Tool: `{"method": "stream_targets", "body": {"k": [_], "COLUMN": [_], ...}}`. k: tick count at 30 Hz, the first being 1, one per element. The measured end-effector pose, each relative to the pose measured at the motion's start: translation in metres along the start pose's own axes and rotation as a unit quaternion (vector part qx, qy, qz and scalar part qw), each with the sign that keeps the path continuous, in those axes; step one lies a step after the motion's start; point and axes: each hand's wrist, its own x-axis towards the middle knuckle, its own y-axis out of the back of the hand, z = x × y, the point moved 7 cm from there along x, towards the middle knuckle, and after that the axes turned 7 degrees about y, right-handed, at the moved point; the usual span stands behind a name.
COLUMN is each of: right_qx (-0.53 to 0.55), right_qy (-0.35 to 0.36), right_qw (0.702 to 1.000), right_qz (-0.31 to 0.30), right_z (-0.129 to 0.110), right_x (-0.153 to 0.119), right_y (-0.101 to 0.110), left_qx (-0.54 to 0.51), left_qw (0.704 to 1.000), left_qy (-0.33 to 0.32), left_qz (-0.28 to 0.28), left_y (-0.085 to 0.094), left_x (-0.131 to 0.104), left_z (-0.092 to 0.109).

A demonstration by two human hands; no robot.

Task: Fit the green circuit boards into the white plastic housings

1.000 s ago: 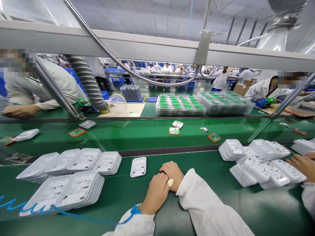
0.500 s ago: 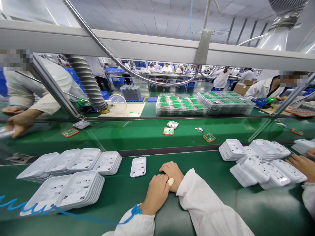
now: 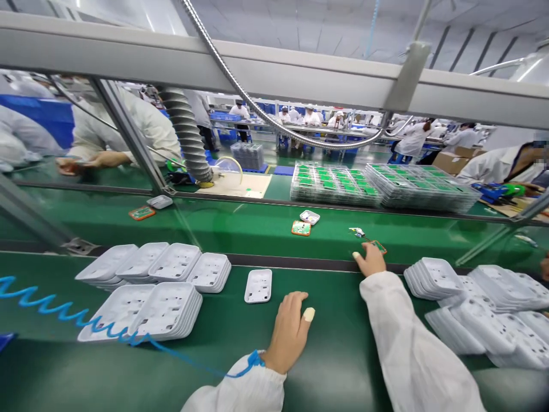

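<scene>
My left hand [image 3: 290, 330] lies flat on the green mat, fingers loosely apart, a pale cot on one fingertip, holding nothing. A single white plastic shell [image 3: 258, 285] lies just left of it. My right hand [image 3: 369, 259] is stretched out over the black strip to the conveyor belt [image 3: 257, 229]. Its fingers rest on an orange-edged green circuit board [image 3: 379, 246] with a small wired part [image 3: 357, 232] beside it; whether they grip it is unclear. A blue coiled wrist-strap cord [image 3: 64, 313] runs from my left cuff.
Stacks of white shells [image 3: 154, 286] lie at the left and more white shells [image 3: 480, 303] at the right. On the belt lie another board [image 3: 301, 228] with a white cover [image 3: 309, 217]. Trays of green boards [image 3: 377, 186] stand beyond. People in white coats work across the line.
My hands were folded together on the mat. The right hand has left the left and reached forward to the board on the belt. The view has shifted left and down.
</scene>
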Motion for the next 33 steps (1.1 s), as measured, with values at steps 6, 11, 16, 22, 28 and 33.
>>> {"method": "stream_targets", "body": {"k": [6,11,16,22,28,33], "right_qx": [-0.082,-0.067,0.014,0.099,0.073,0.051], "right_qy": [-0.137,-0.155,-0.08,0.093,0.265,0.311], "right_qw": [0.986,0.974,0.977,0.968,0.952,0.944], "right_qz": [-0.057,-0.151,-0.196,-0.213,-0.132,-0.098], "right_z": [0.059,0.05,-0.007,-0.08,-0.121,-0.142], "right_x": [0.043,0.061,0.041,-0.087,-0.13,-0.098], "right_y": [-0.003,-0.021,-0.027,-0.026,-0.01,-0.038], "left_qx": [-0.01,-0.026,-0.034,0.018,0.063,0.126], "left_qw": [0.999,0.999,0.999,0.999,0.996,0.988], "left_qy": [0.025,0.025,0.023,0.041,0.058,0.076], "left_qz": [-0.016,-0.022,-0.021,-0.001,0.031,0.045], "left_y": [-0.003,-0.003,-0.001,0.003,0.009,0.012], "left_x": [0.001,0.003,0.005,0.011,0.015,0.007], "left_z": [-0.003,-0.004,-0.003,-0.008,-0.015,-0.016]}}
